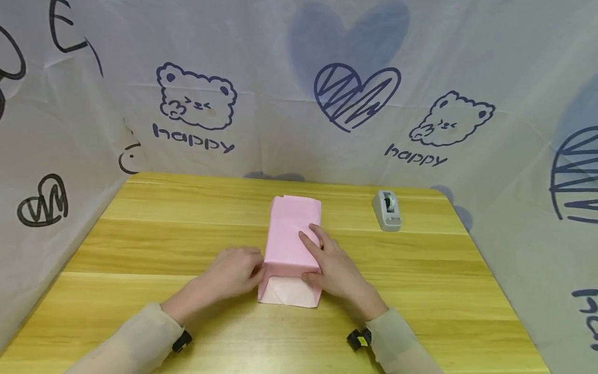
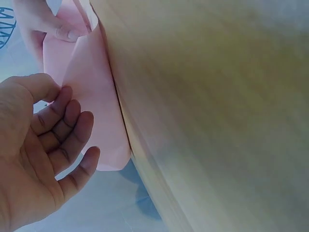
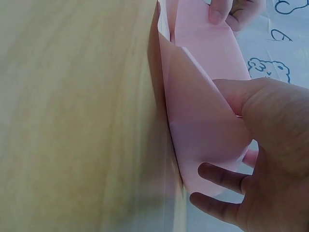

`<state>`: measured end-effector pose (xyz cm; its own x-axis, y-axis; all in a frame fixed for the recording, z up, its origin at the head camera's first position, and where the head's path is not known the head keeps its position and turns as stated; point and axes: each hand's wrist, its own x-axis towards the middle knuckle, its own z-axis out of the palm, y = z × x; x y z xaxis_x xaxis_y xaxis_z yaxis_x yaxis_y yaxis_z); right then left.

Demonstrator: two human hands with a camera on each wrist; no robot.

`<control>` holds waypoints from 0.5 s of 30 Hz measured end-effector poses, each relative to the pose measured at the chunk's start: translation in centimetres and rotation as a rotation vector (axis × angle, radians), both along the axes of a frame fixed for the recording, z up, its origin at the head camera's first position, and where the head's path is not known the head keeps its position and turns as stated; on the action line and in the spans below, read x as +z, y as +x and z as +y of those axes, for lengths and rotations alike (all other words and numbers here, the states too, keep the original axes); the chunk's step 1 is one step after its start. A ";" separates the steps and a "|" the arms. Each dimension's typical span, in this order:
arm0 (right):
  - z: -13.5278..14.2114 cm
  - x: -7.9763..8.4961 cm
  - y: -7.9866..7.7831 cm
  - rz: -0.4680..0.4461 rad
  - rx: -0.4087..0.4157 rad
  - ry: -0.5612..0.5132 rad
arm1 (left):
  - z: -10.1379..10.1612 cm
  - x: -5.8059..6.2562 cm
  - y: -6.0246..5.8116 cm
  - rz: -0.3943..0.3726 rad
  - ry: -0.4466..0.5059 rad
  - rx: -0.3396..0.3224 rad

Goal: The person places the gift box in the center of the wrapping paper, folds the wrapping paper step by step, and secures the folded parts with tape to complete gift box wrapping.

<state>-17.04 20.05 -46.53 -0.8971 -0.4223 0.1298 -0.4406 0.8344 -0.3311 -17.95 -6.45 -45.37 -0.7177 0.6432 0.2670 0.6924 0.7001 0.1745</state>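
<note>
A box-shaped parcel in pink wrapping paper (image 1: 293, 234) lies lengthwise on the wooden table. Its near end has a flap (image 1: 288, 292) folded out flat toward the person, showing the paler inner side. At the near left corner, the left hand (image 1: 238, 270) pinches the paper's edge between thumb and index finger, the other fingers loosely bent in the left wrist view. The right hand (image 1: 338, 267) rests across the right side with spread, mostly straight fingers. Two of its fingertips lie on the top, and its thumb presses at the near end by the flap. What the paper encloses is hidden.
A grey tape dispenser (image 1: 388, 212) with a roll in it stands at the back right of the table (image 1: 420, 291). White cloth (image 1: 275, 104) printed with bears and hearts hangs behind and along both sides.
</note>
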 end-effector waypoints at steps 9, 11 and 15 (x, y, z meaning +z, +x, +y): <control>0.0 0.0 0.0 0.007 0.003 -0.013 | 0.0 -0.2 0.4 -0.065 -0.033 0.017; 0.0 0.0 0.0 0.005 0.000 -0.014 | 0.1 -0.2 0.5 -0.067 -0.031 0.017; 0.0 0.0 0.0 0.003 0.003 -0.010 | -0.1 -0.4 0.8 -0.074 -0.048 0.023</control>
<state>-17.02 20.01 -46.55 -0.8954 -0.4237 0.1365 -0.4442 0.8297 -0.3381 -17.20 -6.55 -45.73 -0.7490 0.6372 0.1819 0.6625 0.7244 0.1905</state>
